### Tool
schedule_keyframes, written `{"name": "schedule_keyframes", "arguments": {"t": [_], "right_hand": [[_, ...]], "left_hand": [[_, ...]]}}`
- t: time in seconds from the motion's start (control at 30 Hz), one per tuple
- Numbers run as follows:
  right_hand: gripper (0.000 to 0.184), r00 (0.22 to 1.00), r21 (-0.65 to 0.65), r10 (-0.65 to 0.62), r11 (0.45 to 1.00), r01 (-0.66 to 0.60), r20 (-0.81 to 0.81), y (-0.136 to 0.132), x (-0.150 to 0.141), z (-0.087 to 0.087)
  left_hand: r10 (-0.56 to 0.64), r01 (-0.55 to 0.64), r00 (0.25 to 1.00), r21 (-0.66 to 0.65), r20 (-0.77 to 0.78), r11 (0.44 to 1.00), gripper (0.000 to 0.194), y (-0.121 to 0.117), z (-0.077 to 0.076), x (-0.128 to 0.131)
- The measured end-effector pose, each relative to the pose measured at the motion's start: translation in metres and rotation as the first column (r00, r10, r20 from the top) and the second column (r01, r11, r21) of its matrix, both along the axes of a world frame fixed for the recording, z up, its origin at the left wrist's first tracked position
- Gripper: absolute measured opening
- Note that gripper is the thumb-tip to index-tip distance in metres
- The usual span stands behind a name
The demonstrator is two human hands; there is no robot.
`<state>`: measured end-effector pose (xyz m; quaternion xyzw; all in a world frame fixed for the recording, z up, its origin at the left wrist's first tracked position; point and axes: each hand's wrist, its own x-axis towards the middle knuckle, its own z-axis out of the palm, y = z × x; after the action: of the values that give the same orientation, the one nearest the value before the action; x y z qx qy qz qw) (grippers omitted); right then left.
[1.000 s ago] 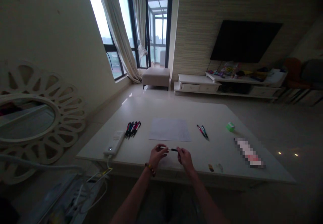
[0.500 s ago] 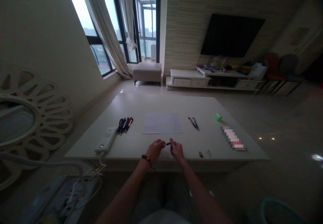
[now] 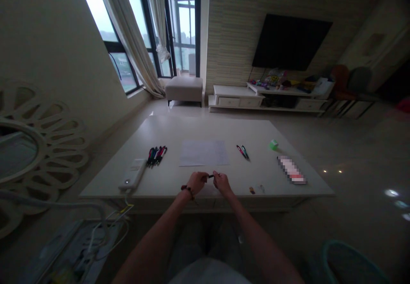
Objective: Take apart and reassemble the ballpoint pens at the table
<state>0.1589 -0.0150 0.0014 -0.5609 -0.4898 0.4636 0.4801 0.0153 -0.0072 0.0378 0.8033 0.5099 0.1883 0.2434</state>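
Small black pen (image 3: pixel 210 176) is pinched between fingertips of left hand (image 3: pixel 197 182) and right hand (image 3: pixel 222 183), held just above the near edge of the white table (image 3: pixel 243 132). Paper sheet (image 3: pixel 203 153) is placed at 12 o'clock, pen bundle (image 3: pixel 156 156) at 10, two pens (image 3: pixel 243 152) at 1. Beaded bracelet (image 3: pixel 187 189) is worn on left wrist.

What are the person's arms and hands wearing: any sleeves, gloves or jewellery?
Both forearms are bare, with no sleeves or gloves. The left hand has a dark beaded bracelet at its wrist. The right hand shows no band, and rings are too small to tell.
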Motion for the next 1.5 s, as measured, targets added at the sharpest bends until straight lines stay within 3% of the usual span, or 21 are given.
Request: {"name": "schedule_keyframes", "arguments": {"t": [0.17,0.3,0.43,0.53,0.6,0.7,0.8,0.93,1.03,1.1,1.17,1.27,1.37,1.43,1.5], "right_hand": [[0.053,0.987,-0.072,-0.155,0.986,0.152,-0.037,0.004,-0.006,-0.002],[0.051,0.983,-0.034,-0.172,0.984,0.174,0.056,0.007,-0.010,0.004],[0.048,0.986,0.005,-0.113,0.994,0.113,0.119,0.008,-0.006,0.006],[0.048,0.991,0.015,-0.015,1.000,0.013,0.133,0.005,-0.002,0.003],[0.051,0.994,0.012,-0.003,1.000,0.002,0.111,0.002,-0.003,0.000],[0.054,0.996,-0.021,-0.071,0.997,0.072,0.057,-0.002,-0.008,-0.005],[0.054,0.988,-0.039,-0.148,0.988,0.149,0.039,-0.002,-0.013,-0.006],[0.052,0.973,0.064,-0.200,0.979,0.194,0.111,0.001,-0.013,0.000],[0.049,0.974,0.117,-0.149,0.985,0.129,0.173,0.001,-0.009,0.009],[0.049,0.977,0.122,-0.090,0.990,0.067,0.194,0.000,-0.006,0.014],[0.050,0.979,0.105,-0.036,0.994,0.015,0.198,-0.001,-0.003,0.018],[0.051,0.983,0.054,0.075,0.995,-0.085,0.168,-0.002,-0.001,0.020],[0.051,0.979,0.036,0.151,0.987,-0.157,0.135,-0.005,0.001,0.021],[0.051,0.976,0.066,0.153,0.984,-0.164,0.152,-0.006,0.003,0.024],[0.052,0.978,0.106,0.114,0.985,-0.134,0.176,-0.007,0.005,0.027]], "left_hand": [[0.054,-0.046,0.998,0.235,-0.027,0.971,0.032,-0.009,-0.010,0.012],[0.086,-0.073,0.995,0.237,-0.046,0.969,0.038,-0.013,-0.010,0.019],[0.123,-0.123,0.992,0.021,-0.038,0.992,0.031,-0.004,0.002,0.015],[0.009,0.003,0.999,-0.293,0.039,0.956,0.022,0.008,0.011,0.006],[-0.029,0.052,0.997,-0.359,0.070,0.932,0.023,0.012,0.014,0.003],[0.033,-0.036,0.999,-0.161,-0.019,0.986,0.020,0.008,0.014,0.009],[0.102,-0.099,0.983,0.028,-0.150,0.995,0.022,-0.006,0.012,0.022],[0.116,-0.085,0.964,0.137,-0.238,0.987,0.028,-0.023,0.010,0.034],[0.144,-0.110,0.959,0.147,-0.243,0.983,0.031,-0.025,0.017,0.037],[0.166,-0.151,0.961,0.084,-0.223,0.985,0.028,-0.022,0.024,0.038],[0.142,-0.157,0.977,-0.084,-0.161,0.984,0.024,-0.016,0.032,0.037],[0.063,-0.077,0.997,-0.356,-0.051,0.931,0.026,-0.001,0.040,0.028],[-0.062,0.075,0.997,-0.495,0.043,0.866,0.026,0.013,0.042,0.012],[-0.164,0.258,0.964,-0.569,0.212,0.781,0.030,0.019,0.042,0.002],[-0.195,0.356,0.924,-0.549,0.330,0.756,0.036,0.020,0.041,-0.001]]}}
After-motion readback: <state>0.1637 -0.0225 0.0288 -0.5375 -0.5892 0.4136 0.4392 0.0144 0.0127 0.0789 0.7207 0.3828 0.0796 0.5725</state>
